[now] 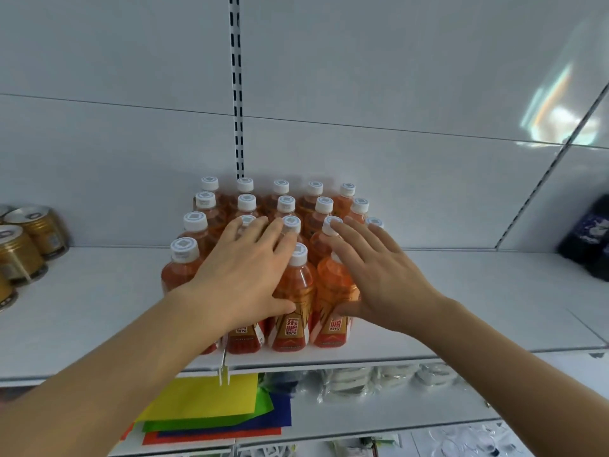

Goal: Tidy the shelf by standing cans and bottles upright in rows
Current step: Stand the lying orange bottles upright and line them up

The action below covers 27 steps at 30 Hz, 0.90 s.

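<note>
Head view is showing the left hand (245, 275) and right hand (379, 275) pressing flat, fingers straight and spread, on the upright orange bottles (293, 291) mid-shelf (99, 308). They are likely squaring the block; next, nudging the front row flush.

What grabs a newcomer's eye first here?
The block of orange bottles with white caps, upright in rows at the middle of the white shelf. Both hands lie flat against its front, the left hand and right hand, fingers straight across the caps. Gold cans stand at the far left edge of the shelf, and coloured sheets lie on the level below.
</note>
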Each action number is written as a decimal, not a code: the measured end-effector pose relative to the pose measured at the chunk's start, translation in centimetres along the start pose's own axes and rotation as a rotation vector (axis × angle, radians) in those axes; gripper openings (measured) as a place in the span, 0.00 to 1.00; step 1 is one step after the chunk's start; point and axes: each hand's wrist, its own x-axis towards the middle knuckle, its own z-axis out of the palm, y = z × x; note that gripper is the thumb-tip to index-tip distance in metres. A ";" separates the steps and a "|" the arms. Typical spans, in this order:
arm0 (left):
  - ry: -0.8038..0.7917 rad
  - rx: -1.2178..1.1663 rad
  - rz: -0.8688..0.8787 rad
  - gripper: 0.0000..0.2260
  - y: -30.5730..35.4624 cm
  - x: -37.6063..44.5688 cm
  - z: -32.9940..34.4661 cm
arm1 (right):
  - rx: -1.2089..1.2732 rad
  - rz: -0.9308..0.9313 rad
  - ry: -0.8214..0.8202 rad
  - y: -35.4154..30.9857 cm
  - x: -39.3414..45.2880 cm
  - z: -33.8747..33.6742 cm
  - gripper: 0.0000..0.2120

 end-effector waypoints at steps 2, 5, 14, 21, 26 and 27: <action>0.003 -0.023 -0.007 0.56 -0.2 -0.3 -0.2 | -0.020 -0.002 -0.011 0.1 -0.1 -0.3 0.63; 0.014 -0.073 -0.057 0.59 -1.6 -1.3 -1.0 | -0.015 -0.004 0.028 -0.7 0.1 -1.3 0.63; -0.063 0.062 -0.141 0.56 -5.3 -4.0 0.7 | -0.047 -0.108 0.054 -5.0 2.3 -0.3 0.56; -0.014 -0.052 -0.144 0.60 -5.8 -4.7 1.0 | -0.044 -0.124 0.101 -4.9 2.2 -0.2 0.57; 0.026 -0.318 -0.317 0.62 -8.5 -6.9 1.1 | -0.066 -0.163 0.120 -7.4 4.1 -1.9 0.54; 0.007 -0.341 -0.322 0.62 -9.0 -7.3 1.7 | -0.075 -0.175 0.108 -8.1 4.7 -2.1 0.54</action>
